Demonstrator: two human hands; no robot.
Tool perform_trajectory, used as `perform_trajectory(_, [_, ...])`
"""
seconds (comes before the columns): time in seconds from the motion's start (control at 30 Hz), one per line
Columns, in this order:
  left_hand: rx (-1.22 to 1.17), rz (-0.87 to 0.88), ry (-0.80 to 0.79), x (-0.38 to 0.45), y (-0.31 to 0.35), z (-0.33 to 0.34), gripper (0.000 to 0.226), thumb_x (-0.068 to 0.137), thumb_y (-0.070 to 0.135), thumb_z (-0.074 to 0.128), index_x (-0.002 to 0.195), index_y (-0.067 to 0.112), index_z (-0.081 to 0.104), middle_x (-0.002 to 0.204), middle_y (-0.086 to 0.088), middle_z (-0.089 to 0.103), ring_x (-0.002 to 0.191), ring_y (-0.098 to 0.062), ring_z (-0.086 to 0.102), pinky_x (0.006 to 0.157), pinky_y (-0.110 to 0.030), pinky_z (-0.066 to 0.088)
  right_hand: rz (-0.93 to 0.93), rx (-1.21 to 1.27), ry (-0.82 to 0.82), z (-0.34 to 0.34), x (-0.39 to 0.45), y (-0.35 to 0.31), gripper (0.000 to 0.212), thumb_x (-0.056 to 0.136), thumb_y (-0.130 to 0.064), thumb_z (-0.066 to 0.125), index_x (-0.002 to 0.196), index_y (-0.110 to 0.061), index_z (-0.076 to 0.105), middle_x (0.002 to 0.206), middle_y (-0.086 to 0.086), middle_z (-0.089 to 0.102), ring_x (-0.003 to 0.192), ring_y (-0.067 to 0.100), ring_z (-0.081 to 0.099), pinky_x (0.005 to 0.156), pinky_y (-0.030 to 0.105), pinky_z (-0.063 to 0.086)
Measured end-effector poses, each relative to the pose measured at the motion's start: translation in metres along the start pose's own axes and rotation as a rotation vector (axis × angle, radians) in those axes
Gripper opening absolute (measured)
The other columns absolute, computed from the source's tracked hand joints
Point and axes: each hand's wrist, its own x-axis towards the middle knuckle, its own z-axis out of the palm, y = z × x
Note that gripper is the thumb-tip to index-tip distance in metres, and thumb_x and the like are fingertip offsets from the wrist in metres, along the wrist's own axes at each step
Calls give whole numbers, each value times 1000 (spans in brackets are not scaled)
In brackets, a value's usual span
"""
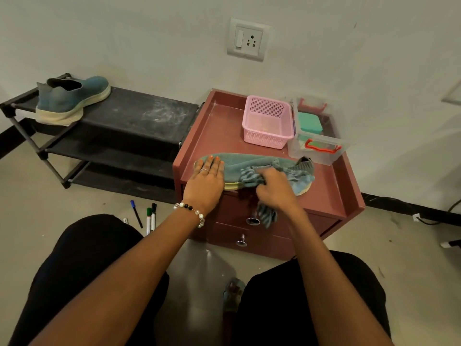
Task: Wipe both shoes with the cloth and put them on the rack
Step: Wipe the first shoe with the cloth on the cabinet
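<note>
A teal knit shoe (245, 164) with a pale sole lies on its side along the front of the reddish drawer cabinet (324, 196). My left hand (205, 182) lies flat on its toe end, fingers straight. My right hand (273, 189) grips a striped blue-grey cloth (250, 177) against the shoe's middle; one end of the cloth hangs down over the drawer front. The other teal shoe (71, 99) stands upright on the left end of the top shelf of the black shoe rack (139, 113).
At the back of the cabinet top stand a pink basket (267, 121) and a clear box (316, 138) with red clips. Several marker pens (147, 217) lie on the floor in front of the rack. A wall socket (248, 39) is above. My knees fill the foreground.
</note>
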Motion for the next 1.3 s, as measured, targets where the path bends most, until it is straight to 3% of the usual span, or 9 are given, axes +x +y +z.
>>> perform_trajectory(0.13, [-14,-11,-12,4,-3,-2,69,98,16,44,152,4,2,160,-12,6,148,-26,2,120,-43,4,167,585,164,-32,-8,21,37,86,9,40,95,-13,68,94,8,70,90,27,66,76,37,55])
perform_trajectory(0.3, [-110,-36,-30,12,4,-14,73,95,17,50,151,3,5,159,-14,10,147,-29,5,120,-45,7,440,836,1121,-74,-29,33,45,79,10,35,111,-3,63,96,-1,60,85,10,58,61,-2,42])
perform_trajectory(0.37, [-141,69,42,16,13,-22,75,95,27,51,151,2,7,158,-17,12,147,-30,7,119,-43,6,471,773,1209,-74,-31,40,46,76,10,35,112,-3,61,98,0,60,91,13,58,72,0,43])
perform_trajectory(0.53, [-132,316,101,20,44,-17,81,96,38,47,152,5,-2,160,-12,-3,148,-24,-2,120,-40,3,585,585,715,-32,-9,44,31,89,-1,49,120,-3,54,112,10,60,104,25,60,89,37,51])
perform_trajectory(0.73, [-162,285,47,24,46,7,68,100,23,39,152,9,-2,160,-6,-7,148,-19,-2,119,-37,0,465,-113,191,25,3,16,72,88,-10,51,146,7,12,154,27,13,145,38,8,116,54,11])
perform_trajectory(0.9, [-234,268,65,22,45,7,60,98,10,31,153,13,6,160,-2,-3,148,-16,1,119,-35,1,158,-263,168,0,-10,44,41,83,-6,51,122,-16,59,119,6,64,120,27,53,114,59,12])
perform_trajectory(1.0, [-263,265,79,22,43,9,62,97,6,32,153,16,7,161,0,-1,148,-13,1,118,-33,1,249,-505,189,-8,-10,46,32,86,-10,53,116,-19,61,117,2,64,116,24,55,111,66,1])
perform_trajectory(1.2, [-298,272,70,26,42,11,57,99,8,28,153,15,11,160,0,-1,148,-15,1,119,-33,0,101,-111,142,5,-5,23,32,81,0,49,107,-6,66,105,17,67,105,34,59,94,40,46])
perform_trajectory(1.3, [-303,246,79,25,44,11,64,95,3,33,153,16,9,160,1,0,148,-13,1,118,-33,1,231,-278,235,-13,-7,44,32,83,-4,50,108,-15,68,105,10,70,107,31,61,112,50,24])
